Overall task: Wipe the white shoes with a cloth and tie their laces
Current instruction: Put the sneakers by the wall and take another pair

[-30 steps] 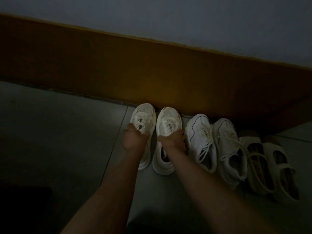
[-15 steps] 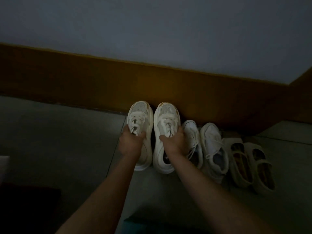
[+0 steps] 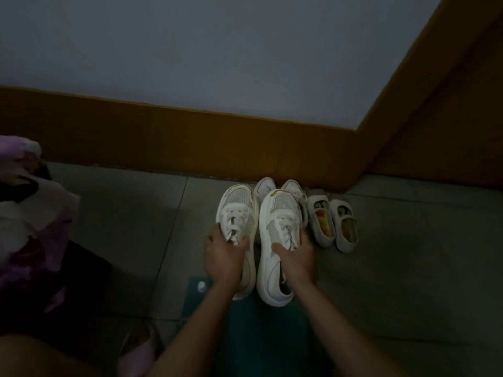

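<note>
Head view: our left hand [image 3: 224, 258] curls round one white shoe [image 3: 237, 202] at its laces, our right hand [image 3: 296, 261] round its mate [image 3: 272, 240], side by side before two other pairs [image 3: 322, 224] by the skirting [image 3: 163, 142]; grey tiles [image 3: 130, 229] stretch away leftward.

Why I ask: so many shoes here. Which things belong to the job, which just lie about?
Job: white mesh lace-up sneakers, one gripped by the left hand, one by the right hand.
Lying about: second white sneaker pair behind; beige strap shoes; small white-capped bottle.
</note>
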The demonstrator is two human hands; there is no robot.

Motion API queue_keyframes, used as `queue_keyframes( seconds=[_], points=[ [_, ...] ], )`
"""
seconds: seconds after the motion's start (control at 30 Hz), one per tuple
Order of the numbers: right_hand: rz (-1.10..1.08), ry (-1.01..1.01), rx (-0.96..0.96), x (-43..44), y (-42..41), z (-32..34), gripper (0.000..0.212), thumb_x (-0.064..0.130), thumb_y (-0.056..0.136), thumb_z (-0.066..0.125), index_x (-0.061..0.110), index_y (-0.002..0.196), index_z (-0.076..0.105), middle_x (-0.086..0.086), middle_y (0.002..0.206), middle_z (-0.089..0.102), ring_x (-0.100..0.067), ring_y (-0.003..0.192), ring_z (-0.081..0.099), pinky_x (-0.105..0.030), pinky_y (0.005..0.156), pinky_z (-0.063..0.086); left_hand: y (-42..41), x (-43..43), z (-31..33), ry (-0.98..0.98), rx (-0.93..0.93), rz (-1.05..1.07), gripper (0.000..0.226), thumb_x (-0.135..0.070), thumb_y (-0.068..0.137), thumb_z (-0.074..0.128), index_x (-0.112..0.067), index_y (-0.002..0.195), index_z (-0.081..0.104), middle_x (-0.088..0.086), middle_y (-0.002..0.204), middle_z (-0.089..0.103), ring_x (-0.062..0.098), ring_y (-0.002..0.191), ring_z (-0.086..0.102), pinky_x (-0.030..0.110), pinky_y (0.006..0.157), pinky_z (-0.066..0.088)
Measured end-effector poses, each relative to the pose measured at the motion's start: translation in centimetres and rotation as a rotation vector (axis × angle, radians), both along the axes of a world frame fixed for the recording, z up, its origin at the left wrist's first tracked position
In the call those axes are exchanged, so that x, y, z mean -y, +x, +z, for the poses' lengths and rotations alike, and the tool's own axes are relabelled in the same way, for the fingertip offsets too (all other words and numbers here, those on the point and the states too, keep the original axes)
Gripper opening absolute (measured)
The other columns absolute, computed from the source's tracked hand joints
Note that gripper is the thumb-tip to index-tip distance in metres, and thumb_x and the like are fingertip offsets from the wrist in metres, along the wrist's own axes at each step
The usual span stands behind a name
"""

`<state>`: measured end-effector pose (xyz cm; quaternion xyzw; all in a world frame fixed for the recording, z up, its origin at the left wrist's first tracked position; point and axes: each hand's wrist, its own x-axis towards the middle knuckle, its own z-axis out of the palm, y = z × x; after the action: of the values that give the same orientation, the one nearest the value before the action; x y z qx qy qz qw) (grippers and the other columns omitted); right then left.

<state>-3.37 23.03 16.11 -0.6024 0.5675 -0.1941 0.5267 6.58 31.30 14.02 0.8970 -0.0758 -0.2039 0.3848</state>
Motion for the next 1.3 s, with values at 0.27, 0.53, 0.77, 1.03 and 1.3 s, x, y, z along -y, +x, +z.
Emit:
queue_keyframes(
  seconds=[0.27,0.53,0.77,1.03,1.3],
  points=[
    [-0.014,0.078,-0.082,-5.5,-8.6,-2.0,0.074,0.012,0.075,0.074,0.013,0.140,0.039,-0.009,0.135,0.052,-0.028,0.121,0.051,-0.033,0.098,0.043,-9.2,-5.4,-1.1,0.151,-0.028,-0.055,0.081,-0.046,0.073,0.072,-0.015,0.139,0.035,0.019,0.129,0.049,0.036,0.112,0.053,0.043,0.085,0.047],
    [-0.039,0.150,-0.134,-8.7,-11.8,-5.6,0.076,0.011,0.070,0.078,0.011,0.138,0.043,-0.011,0.132,0.055,-0.030,0.117,0.054,-0.040,0.099,0.047,-12.9,-8.5,-2.6,0.230,-0.097,-0.045,0.081,-0.043,0.072,0.074,-0.016,0.137,0.036,0.018,0.132,0.045,0.037,0.116,0.050,0.045,0.086,0.046],
    [-0.039,0.168,-0.128,-9.3,-12.0,-7.3,0.075,0.010,0.070,0.078,0.011,0.137,0.044,-0.012,0.128,0.057,-0.030,0.113,0.057,-0.041,0.096,0.049,-13.1,-9.5,-3.6,0.258,-0.081,-0.079,0.083,-0.045,0.073,0.072,-0.014,0.139,0.034,0.019,0.136,0.042,0.037,0.119,0.049,0.046,0.089,0.046],
    [-0.001,0.140,-0.175,-9.5,-12.0,-8.3,0.083,0.018,0.072,0.078,0.012,0.143,0.035,-0.014,0.138,0.048,-0.031,0.123,0.049,-0.044,0.102,0.043,-13.0,-9.7,-3.9,0.274,-0.089,-0.108,0.086,-0.050,0.073,0.070,-0.013,0.140,0.030,0.019,0.138,0.039,0.037,0.119,0.049,0.044,0.088,0.046],
    [0.018,0.135,-0.269,-8.6,-11.5,-6.6,0.101,0.041,0.069,0.077,0.014,0.148,0.019,-0.014,0.152,0.025,-0.033,0.135,0.033,-0.043,0.107,0.036,-12.1,-9.8,-3.2,0.202,-0.208,-0.134,0.103,-0.067,0.067,0.066,-0.010,0.142,0.024,0.018,0.144,0.032,0.035,0.131,0.035,0.043,0.102,0.036]
  ],
)
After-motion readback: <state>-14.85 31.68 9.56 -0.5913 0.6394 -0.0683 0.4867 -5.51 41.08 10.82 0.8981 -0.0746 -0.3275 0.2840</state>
